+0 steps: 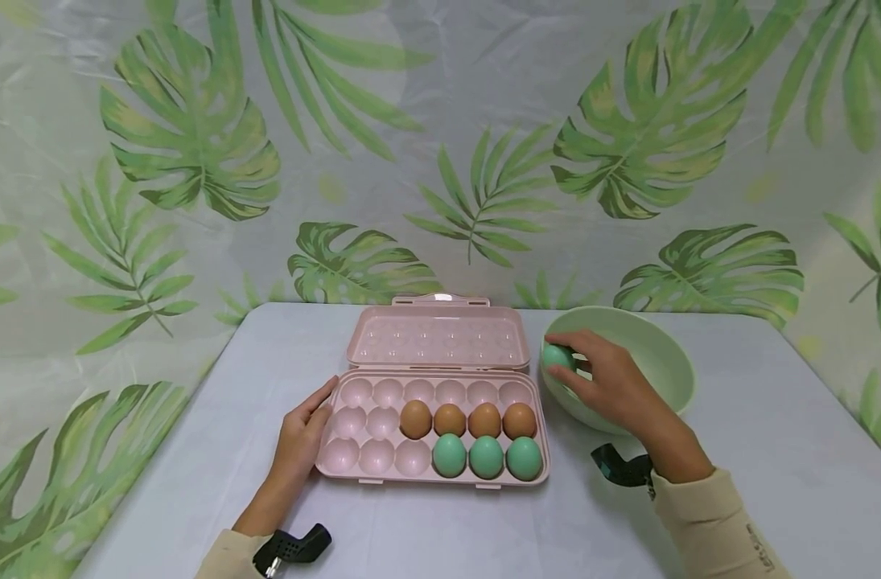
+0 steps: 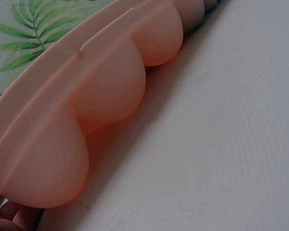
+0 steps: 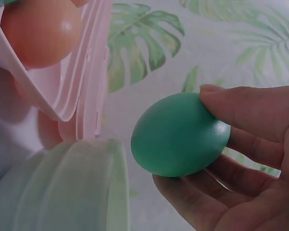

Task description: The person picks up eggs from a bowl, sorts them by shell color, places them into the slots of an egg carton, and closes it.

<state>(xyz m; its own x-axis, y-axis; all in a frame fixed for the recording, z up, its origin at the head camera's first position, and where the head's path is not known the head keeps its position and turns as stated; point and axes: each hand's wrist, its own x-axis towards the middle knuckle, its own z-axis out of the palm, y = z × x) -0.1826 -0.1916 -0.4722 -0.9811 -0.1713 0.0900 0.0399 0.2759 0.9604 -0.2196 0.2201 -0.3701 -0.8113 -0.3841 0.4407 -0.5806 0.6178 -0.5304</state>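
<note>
My right hand (image 1: 621,386) pinches a green egg (image 3: 180,137) between thumb and fingers, above the left rim of a pale green bowl (image 1: 660,354). Left of the bowl lies a pink egg carton (image 1: 342,455) with its lid (image 1: 438,336) folded back. Several brown eggs (image 1: 450,420) sit in its middle row, and three green eggs (image 1: 487,457) fill the right end of the front row. My left hand (image 1: 298,438) grips the carton's left edge, thumb along the rim. Its fingertips (image 2: 9,214) show only at the corner of the left wrist view.
A white cloth covers the table (image 1: 440,531). Behind it hangs a leaf-patterned curtain (image 1: 382,104). The bowl stands close to the carton's right end, its rim higher than the table. Each wrist wears a black device (image 1: 291,548).
</note>
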